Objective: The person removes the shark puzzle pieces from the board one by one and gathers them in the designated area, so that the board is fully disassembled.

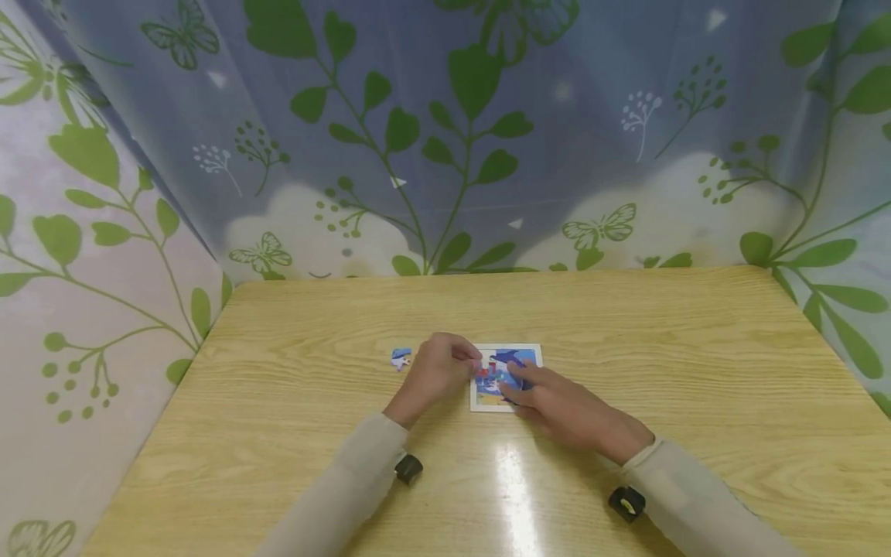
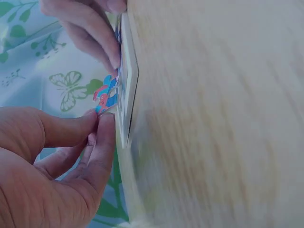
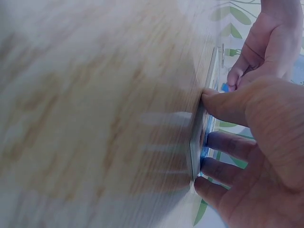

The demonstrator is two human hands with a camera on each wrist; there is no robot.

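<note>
Head view shows piece-fitting apparently in hand: the left hand pinches 1 thin red-and-blue puzzle piece at the left side of a white-rimmed rectangular puzzle tray, the right hand rests there, fingers spread, and aligning, then pressing, seems called for.

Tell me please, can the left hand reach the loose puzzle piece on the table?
Probably yes: the loose piece lies beside the left hand with nothing visible between them, though that hand pinches another piece.
</note>
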